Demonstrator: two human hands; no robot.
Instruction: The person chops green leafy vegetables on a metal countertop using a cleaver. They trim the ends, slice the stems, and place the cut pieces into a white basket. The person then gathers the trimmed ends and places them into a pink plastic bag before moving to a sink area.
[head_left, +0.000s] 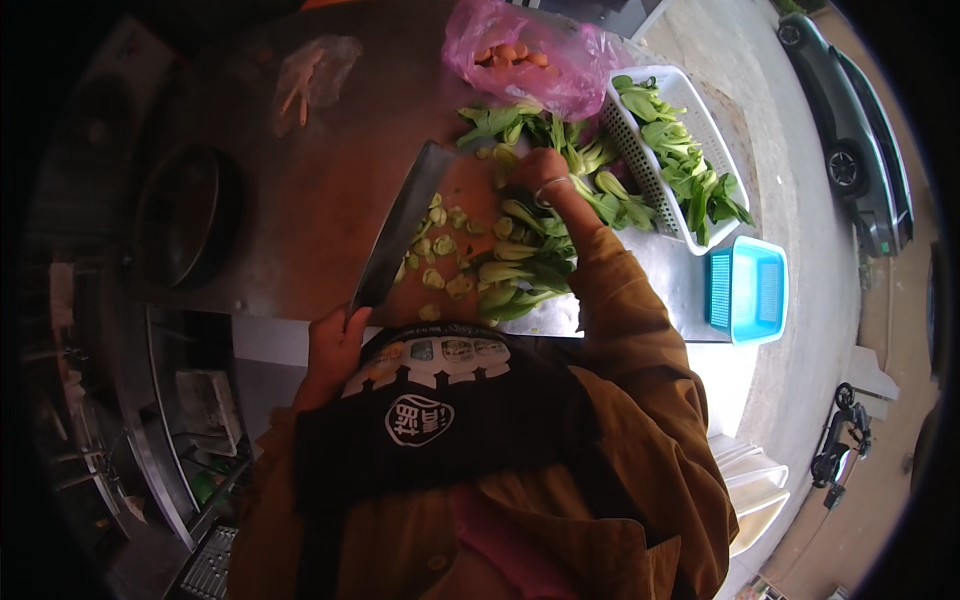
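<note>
My left hand (335, 341) grips the handle of a cleaver (401, 214) at the counter's front edge. Its broad dark blade points away from me, slanting to the right above the worktop. My right hand (538, 171), with a bangle at the wrist, reaches in among heads of bok choy (517, 270). Its fingers are bent and partly hidden, so whether they hold a head is unclear. Cut bok choy root ends (442, 245) lie scattered between the blade and the whole heads, which are lined up with their pale bases to the left.
A white perforated basket (720, 142) holds more bok choy at the right, with a blue basket (757, 292) nearer me. Behind sits a pink plastic bag (480, 75) with brown eggshell-like pieces. A round pan (180, 217) and a clear bag (330, 67) are at left on the metal counter (277, 262).
</note>
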